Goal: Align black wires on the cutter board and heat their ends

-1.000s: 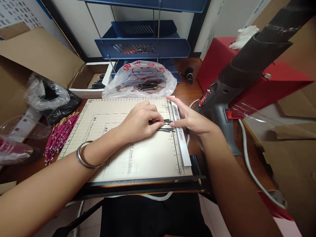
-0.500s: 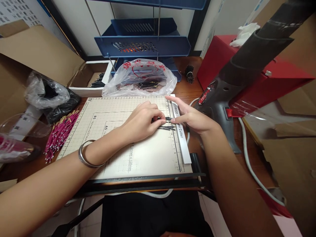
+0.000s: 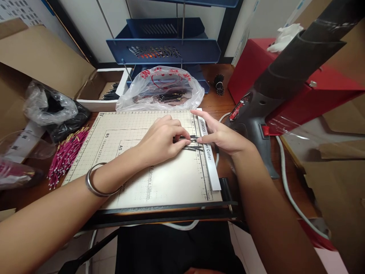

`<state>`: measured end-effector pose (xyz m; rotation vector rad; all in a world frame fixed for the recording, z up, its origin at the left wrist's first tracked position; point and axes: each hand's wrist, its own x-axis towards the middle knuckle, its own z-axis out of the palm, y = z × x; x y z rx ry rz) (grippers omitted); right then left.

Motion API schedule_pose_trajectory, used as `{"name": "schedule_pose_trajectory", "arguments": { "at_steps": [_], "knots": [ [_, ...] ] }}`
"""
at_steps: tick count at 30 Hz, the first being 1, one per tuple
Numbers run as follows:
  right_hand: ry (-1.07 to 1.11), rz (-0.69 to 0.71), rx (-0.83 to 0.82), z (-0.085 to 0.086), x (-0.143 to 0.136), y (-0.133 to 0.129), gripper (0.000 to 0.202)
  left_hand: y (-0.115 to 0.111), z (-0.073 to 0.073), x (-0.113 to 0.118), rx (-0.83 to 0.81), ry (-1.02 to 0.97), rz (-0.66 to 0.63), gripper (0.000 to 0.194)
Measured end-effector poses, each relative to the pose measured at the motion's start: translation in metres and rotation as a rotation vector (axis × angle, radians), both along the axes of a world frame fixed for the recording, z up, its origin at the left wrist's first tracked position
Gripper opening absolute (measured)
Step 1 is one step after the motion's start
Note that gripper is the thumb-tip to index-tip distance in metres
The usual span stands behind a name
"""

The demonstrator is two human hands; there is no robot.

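A few short, thin black wires (image 3: 192,148) lie on the cream, grid-printed board of a paper cutter (image 3: 171,182), close to its right-hand ruler. My left hand (image 3: 164,139) rests on the board, thumb and forefinger pinched on some of these wires; the hand covers part of them. Facing it, my right hand (image 3: 225,137) is at the board's right edge over the white strip lettered "Cutter" (image 3: 210,163). Its thumb tip touches or nearly touches the wire ends, while the forefinger stretches away toward the top of the strip, apart from the thumb.
Left of the board lies a pile of magenta wires (image 3: 68,156). Behind it are a clear plastic bag (image 3: 137,97) with black wires, a white box (image 3: 104,103) and a blue rack (image 3: 168,51). A heat gun (image 3: 259,110) and red box (image 3: 245,61) stand at right.
My hands stay almost in place, with only tiny finger shifts at the black wires. The whole view has shifted slightly.
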<state>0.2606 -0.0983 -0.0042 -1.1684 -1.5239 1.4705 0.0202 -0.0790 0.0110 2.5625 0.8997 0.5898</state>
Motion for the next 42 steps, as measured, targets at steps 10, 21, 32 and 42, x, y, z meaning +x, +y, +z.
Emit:
{"name": "schedule_pose_trajectory", "arguments": {
  "at_steps": [10, 21, 32, 42],
  "knots": [
    [0.063, 0.026, -0.017, 0.000, 0.000, -0.001, 0.111, -0.005, 0.002, 0.002, 0.102, 0.004, -0.007, 0.016],
    [0.061, 0.035, 0.002, -0.003, 0.002, -0.001, 0.110, -0.004, 0.003, 0.003, 0.050, 0.060, 0.025, 0.016],
    [0.024, 0.013, 0.007, -0.001, 0.000, 0.000, 0.105, -0.008, 0.002, 0.009, 0.025, 0.075, 0.064, 0.018],
    [0.029, -0.098, 0.006, -0.002, -0.005, 0.000, 0.090, -0.006, -0.001, 0.007, 0.011, -0.099, 0.128, 0.015]
  ]
}}
